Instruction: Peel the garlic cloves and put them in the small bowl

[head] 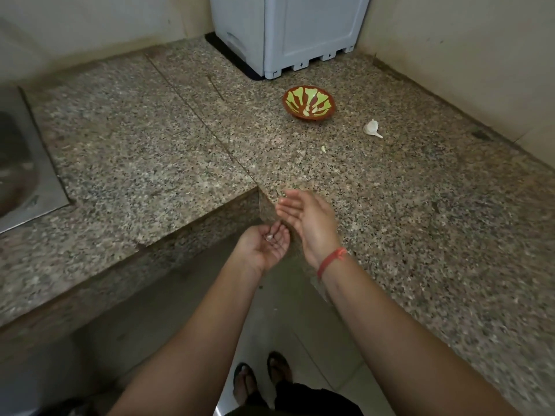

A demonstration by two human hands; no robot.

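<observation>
A small brown bowl (308, 102) with a green pattern sits on the granite counter and holds a few peeled cloves. To its right lies the rest of a garlic bulb (372, 128), and a single loose clove (323, 149) lies nearer to me. My left hand (264, 246) is cupped palm-up below the counter's inner corner, with a small whitish piece of garlic (269, 237) resting in its curled fingers. My right hand (307, 217) hovers just above and right of it, fingers straight and empty, a red thread around its wrist.
The L-shaped granite counter (135, 151) wraps around me, and its inner corner edge is right by my hands. A steel sink (18, 163) is set in at the far left. A pale blue-grey appliance (288, 31) stands in the back corner. Tiled floor and my feet are below.
</observation>
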